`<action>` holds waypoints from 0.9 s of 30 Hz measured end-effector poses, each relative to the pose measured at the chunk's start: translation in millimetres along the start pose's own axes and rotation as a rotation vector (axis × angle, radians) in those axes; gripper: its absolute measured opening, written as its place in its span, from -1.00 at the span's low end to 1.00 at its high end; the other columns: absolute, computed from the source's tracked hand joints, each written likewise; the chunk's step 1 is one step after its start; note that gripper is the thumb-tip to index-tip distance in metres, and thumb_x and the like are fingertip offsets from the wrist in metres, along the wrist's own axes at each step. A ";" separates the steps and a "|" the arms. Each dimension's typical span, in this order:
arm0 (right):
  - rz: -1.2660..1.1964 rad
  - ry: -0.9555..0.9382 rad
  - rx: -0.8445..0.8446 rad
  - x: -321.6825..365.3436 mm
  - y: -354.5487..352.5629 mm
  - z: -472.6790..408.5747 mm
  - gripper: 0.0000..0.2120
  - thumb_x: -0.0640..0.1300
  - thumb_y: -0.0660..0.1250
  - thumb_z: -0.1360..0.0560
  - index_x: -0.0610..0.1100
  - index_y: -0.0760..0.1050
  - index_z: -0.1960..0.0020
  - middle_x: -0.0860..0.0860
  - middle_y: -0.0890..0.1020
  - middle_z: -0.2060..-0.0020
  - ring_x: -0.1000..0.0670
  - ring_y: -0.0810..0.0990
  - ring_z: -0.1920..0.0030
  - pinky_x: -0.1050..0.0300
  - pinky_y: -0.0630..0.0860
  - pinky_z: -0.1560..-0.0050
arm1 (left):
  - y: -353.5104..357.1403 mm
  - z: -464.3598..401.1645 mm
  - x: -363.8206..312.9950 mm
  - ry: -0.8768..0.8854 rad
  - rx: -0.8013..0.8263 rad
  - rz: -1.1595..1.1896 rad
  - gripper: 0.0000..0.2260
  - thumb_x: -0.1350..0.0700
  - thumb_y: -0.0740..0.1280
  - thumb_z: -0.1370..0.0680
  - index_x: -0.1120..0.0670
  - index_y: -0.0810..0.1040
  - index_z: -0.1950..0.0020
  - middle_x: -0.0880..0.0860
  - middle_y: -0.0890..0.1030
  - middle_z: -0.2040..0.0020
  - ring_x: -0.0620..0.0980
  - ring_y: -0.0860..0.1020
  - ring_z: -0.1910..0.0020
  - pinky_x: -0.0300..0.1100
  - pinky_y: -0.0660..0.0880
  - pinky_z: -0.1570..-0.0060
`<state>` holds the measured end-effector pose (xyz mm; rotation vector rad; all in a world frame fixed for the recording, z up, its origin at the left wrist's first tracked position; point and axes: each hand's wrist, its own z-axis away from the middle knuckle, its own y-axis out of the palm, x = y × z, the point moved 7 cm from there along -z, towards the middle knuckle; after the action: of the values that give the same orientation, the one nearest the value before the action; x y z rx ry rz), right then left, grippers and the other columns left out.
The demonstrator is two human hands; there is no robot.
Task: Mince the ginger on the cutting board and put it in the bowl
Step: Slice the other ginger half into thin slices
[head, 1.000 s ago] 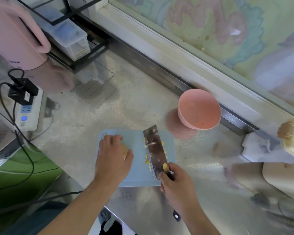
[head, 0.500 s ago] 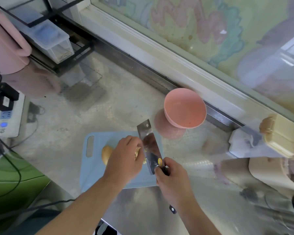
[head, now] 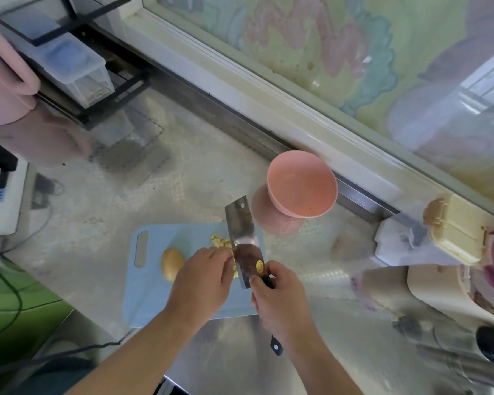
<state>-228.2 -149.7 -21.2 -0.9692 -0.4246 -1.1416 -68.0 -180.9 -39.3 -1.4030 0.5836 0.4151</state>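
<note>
We are gathering the minced ginger [head: 222,243] on the blue cutting board [head: 151,295]: our right hand [head: 280,303] is wrapped round the handle of the cleaver [head: 244,240], its blade beside the pile, while the fingertips of our left hand [head: 203,283] touch the bits by the blade, nothing gripped as far as we can tell. 1 uncut ginger piece [head: 171,263] lies left of that hand. Next, we judge, the pile wants scraping onto the blade and carrying to the pink bowl [head: 301,183] standing on the counter [head: 143,195] just beyond the board.
</note>
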 end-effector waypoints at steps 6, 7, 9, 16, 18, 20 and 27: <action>-0.020 0.026 -0.012 -14.8 -2.6 -1.1 -0.76 -0.02 0.25 -0.47 -0.16 0.28 0.20 -0.03 0.39 0.45 -0.04 0.32 0.42 0.07 0.26 0.41 | -23.5 9.3 35.2 -0.310 -0.099 0.182 -0.81 0.08 0.19 -0.72 0.01 0.60 -0.09 -0.08 0.63 0.08 -0.04 0.58 0.07 -0.02 0.57 0.06; -0.005 0.020 -0.017 -16.3 -2.8 0.0 -0.74 -0.01 0.26 -0.48 -0.16 0.28 0.22 -0.02 0.39 0.45 -0.03 0.32 0.42 0.07 0.25 0.41 | -28.7 12.7 41.2 -0.345 -0.123 0.197 -0.80 0.08 0.19 -0.71 0.01 0.61 -0.14 -0.09 0.63 0.03 -0.03 0.59 0.04 -0.02 0.57 0.03; 0.049 -0.014 -0.032 -16.7 -2.1 3.5 -0.72 -0.03 0.26 -0.51 -0.13 0.28 0.26 0.01 0.39 0.47 -0.02 0.36 0.44 0.11 0.25 0.43 | -37.3 18.4 49.9 -0.368 -0.162 0.213 -0.78 0.10 0.18 -0.71 0.00 0.60 -0.22 -0.11 0.63 -0.05 -0.02 0.58 -0.02 -0.05 0.56 0.00; 0.142 -0.108 0.072 -15.5 38.6 19.8 -0.78 -0.04 0.26 -0.49 -0.16 0.33 0.21 -0.09 0.41 0.45 0.03 0.33 0.44 0.10 0.28 0.39 | -51.9 27.3 70.9 -0.377 -0.251 0.144 -0.74 0.15 0.39 -0.56 -0.01 0.56 -0.25 -0.07 0.46 -0.18 -0.04 0.40 -0.21 -0.10 0.47 -0.09; 0.201 -0.120 0.074 -17.8 45.8 21.9 -0.76 -0.04 0.27 -0.48 -0.14 0.29 0.25 -0.08 0.41 0.46 0.06 0.30 0.47 0.11 0.26 0.40 | -46.6 30.4 76.4 -0.399 -0.196 0.115 -0.68 0.11 0.43 -0.54 -0.02 0.54 -0.28 -0.06 0.42 -0.19 0.03 0.40 -0.24 -0.07 0.47 -0.10; 0.243 -0.126 0.060 -20.5 46.1 23.2 -0.74 -0.05 0.27 -0.49 -0.14 0.26 0.26 -0.02 0.39 0.48 0.06 0.28 0.48 0.11 0.24 0.42 | -42.7 33.5 78.7 -0.394 -0.156 0.112 -0.66 0.10 0.45 -0.54 -0.02 0.52 -0.30 -0.07 0.39 -0.21 0.05 0.40 -0.24 -0.07 0.48 -0.09; 0.305 -0.170 -0.008 -16.1 23.7 13.0 -0.72 -0.11 0.28 -0.52 -0.07 0.25 0.30 0.06 0.38 0.48 0.06 0.29 0.44 0.20 0.24 0.43 | -41.9 36.9 81.5 -0.378 -0.148 0.111 -0.67 0.10 0.46 -0.55 -0.01 0.52 -0.30 -0.08 0.40 -0.22 0.03 0.38 -0.23 -0.12 0.45 -0.04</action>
<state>-211.0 -127.8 -35.8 -1.1009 -0.3926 -0.7888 26.5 -155.6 -53.1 -1.3897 0.3266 0.8055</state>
